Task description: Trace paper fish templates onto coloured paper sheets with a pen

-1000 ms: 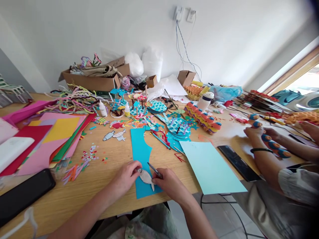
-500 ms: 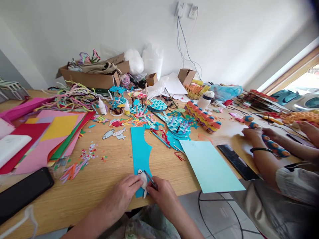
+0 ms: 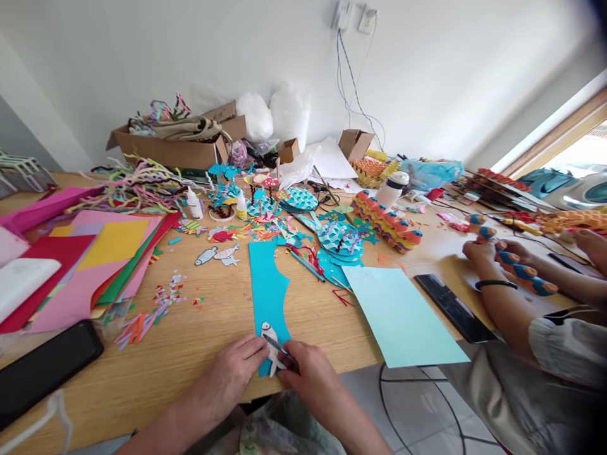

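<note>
Pen (image 3: pixel 281 352) gripped by right hand (image 3: pixel 310 368) swung over fish (image 3: pixel 272 357); left hand (image 3: pixel 234 366), grip unclear; cluttered table (image 3: pixel 218 309), white wall (image 3: pixel 180 54).

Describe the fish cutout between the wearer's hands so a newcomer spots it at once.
On the wooden table, find the blue paper strip. At its near end, between the left hand and right hand, lies a whitish fish cutout, head pointing away from the wearer. Unlike the similar fish cutouts farther back on bare wood, it lies on blue, a dark pen held over it.
</note>
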Tool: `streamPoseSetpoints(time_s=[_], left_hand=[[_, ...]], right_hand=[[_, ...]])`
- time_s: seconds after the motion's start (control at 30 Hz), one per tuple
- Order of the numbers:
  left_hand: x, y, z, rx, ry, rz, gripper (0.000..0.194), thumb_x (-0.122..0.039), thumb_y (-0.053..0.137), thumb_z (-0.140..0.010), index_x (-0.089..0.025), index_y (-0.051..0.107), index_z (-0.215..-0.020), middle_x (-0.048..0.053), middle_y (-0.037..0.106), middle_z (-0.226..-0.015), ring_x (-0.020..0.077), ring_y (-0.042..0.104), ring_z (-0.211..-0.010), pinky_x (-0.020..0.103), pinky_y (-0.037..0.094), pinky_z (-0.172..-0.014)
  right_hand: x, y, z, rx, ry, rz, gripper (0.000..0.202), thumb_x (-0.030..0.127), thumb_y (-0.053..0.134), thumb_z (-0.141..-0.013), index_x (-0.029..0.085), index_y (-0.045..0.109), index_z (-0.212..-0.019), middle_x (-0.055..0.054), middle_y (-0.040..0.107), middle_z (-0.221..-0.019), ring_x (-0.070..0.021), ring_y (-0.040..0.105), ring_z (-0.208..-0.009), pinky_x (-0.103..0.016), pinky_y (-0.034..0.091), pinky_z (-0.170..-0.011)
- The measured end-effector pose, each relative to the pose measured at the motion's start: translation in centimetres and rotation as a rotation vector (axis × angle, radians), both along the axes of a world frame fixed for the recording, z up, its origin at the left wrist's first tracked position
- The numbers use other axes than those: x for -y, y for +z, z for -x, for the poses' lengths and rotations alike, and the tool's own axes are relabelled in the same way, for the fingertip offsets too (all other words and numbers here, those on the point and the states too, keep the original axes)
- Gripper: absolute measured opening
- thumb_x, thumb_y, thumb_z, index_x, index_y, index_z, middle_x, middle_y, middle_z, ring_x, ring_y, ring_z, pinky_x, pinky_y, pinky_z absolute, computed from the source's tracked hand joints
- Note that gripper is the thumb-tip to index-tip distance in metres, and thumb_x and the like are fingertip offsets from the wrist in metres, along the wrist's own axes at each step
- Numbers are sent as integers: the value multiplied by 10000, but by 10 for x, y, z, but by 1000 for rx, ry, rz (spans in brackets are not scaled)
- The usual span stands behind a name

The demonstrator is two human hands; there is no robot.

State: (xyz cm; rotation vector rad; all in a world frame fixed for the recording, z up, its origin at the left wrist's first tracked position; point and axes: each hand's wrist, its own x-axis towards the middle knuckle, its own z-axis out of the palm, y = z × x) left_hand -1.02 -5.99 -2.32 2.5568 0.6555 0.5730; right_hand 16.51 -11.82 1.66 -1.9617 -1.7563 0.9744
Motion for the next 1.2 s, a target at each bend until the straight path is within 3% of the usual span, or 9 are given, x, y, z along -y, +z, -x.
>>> streamPoseSetpoints(time_s=[0.27, 0.43, 0.53, 0.63, 0.7, 0.77, 0.93, 1.07, 1.2], left_hand=[[0, 4, 3, 65, 68, 124, 365, -104, 364, -844, -237, 577, -1108, 44, 615, -1132, 159, 566, -1049, 286, 460, -938], [-8, 16, 4, 346, 311, 516, 346, -189, 477, -786, -253, 554, -1117, 65, 620, -1090, 185, 608, -928, 277, 522, -778], [-14, 24, 1, 487, 364, 771, 356, -300, 498, -784, -222, 533, -1129, 66, 638, -992, 180, 618, -819, 264, 513, -695], [-23, 28, -1, 469, 400, 866, 300, -341, 522, -733, -183, 589, -978, 29, 636, -772, 160, 588, -659, 242, 476, -584], [-34, 32, 2, 412, 462, 820, 228, -319, 523, -693, -171, 601, -848, 9, 607, -691, 155, 564, -614, 243, 458, -573], [-50, 37, 7, 335, 508, 728, 215, -292, 487, -693, -173, 595, -835, 11, 608, -711, 165, 570, -641, 249, 456, -590], [-100, 50, 26, -81, 667, 280, 283, -139, 456, -699, -205, 594, -937, 12, 650, -852, 172, 596, -743, 253, 443, -695], [-130, 47, 32, -131, 697, 237, 307, -59, 463, -675, -189, 601, -916, 34, 646, -921, 184, 596, -832, 266, 437, -763], [-141, 41, 35, -137, 708, 211, 279, -49, 478, -681, -205, 619, -865, 36, 631, -921, 198, 580, -909, 287, 418, -836]], right_hand=[[-3, -4, 2, 8, -66, -34, 109, 83, 525, -705, 174, 523, -645, -22, 616, -701, -131, 498, -632, -212, 287, -573], [-6, 3, 2, -136, -167, -53, 78, 109, 554, -719, 174, 550, -675, 9, 587, -651, -120, 491, -605, -196, 312, -562], [-10, 3, 9, -154, -145, -98, 75, 107, 553, -718, 167, 556, -673, 12, 580, -649, -116, 488, -603, -196, 312, -557], [-15, 3, 19, -155, -89, -99, 83, 90, 566, -695, 166, 559, -663, 10, 589, -662, -122, 507, -627, -202, 320, -574], [-18, 3, 22, -174, -66, -104, 86, 89, 571, -686, 173, 564, -674, 9, 598, -680, -129, 526, -654, -205, 335, -593], [-22, 2, 17, -186, -81, -133, 92, 92, 566, -681, 179, 573, -713, 3, 604, -723, -129, 532, -656, -207, 353, -600], [-35, -5, -9, -131, -180, -257, 131, 113, 520, -688, 176, 568, -792, -35, 587, -860, -140, 530, -656, -234, 379, -593], [-45, -8, -22, -91, -176, -268, 139, 117, 482, -697, 171, 561, -798, -53, 581, -869, -169, 555, -716, -252, 389, -601], [-50, -7, -26, -46, -185, -262, 163, 101, 470, -688, 168, 567, -800, -61, 596, -878, -189, 572, -778, -264, 400, -637]])
